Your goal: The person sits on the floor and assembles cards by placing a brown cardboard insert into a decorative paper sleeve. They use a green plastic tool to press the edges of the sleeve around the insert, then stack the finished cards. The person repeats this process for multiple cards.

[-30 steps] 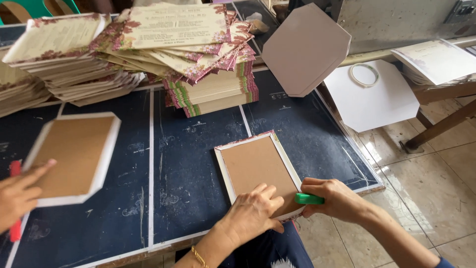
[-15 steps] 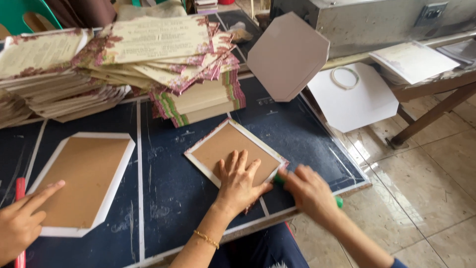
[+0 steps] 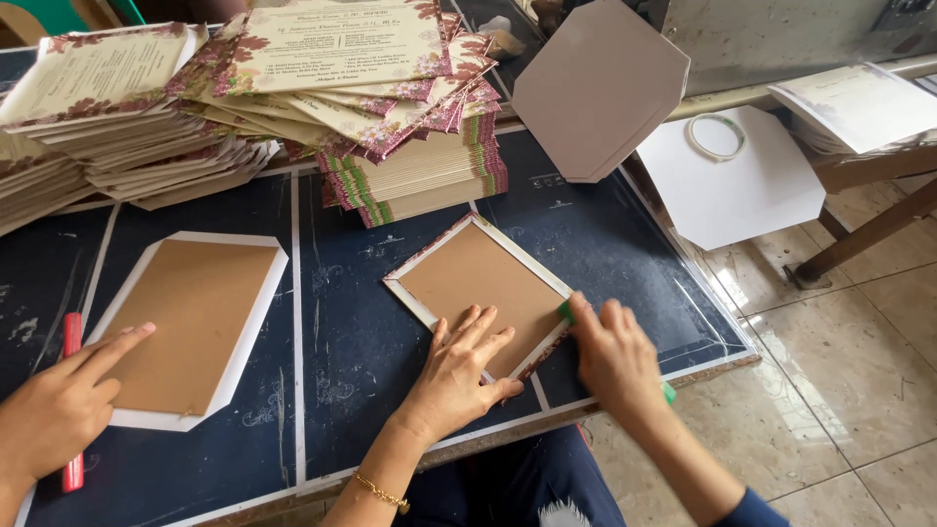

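A brown cardboard panel (image 3: 478, 278) with white folded paper edges lies tilted on the dark blue table (image 3: 361, 342). My left hand (image 3: 459, 371) rests flat on its near corner, fingers spread, a gold bracelet on the wrist. My right hand (image 3: 615, 351) grips a green tool (image 3: 565, 310) and presses it against the panel's right edge; the tool's other end shows green under the wrist.
Another person's hand (image 3: 63, 405) touches a second brown panel on white paper (image 3: 190, 322) at left, beside a red tool (image 3: 72, 342). Stacks of floral printed cards (image 3: 351, 88) fill the back. White octagonal sheets (image 3: 595, 88) and a tape ring (image 3: 717, 135) lie at right.
The panel has been turned and now lies tilted farther from me. My right hand with the green tool has slid up along its right edge. The view has shifted.
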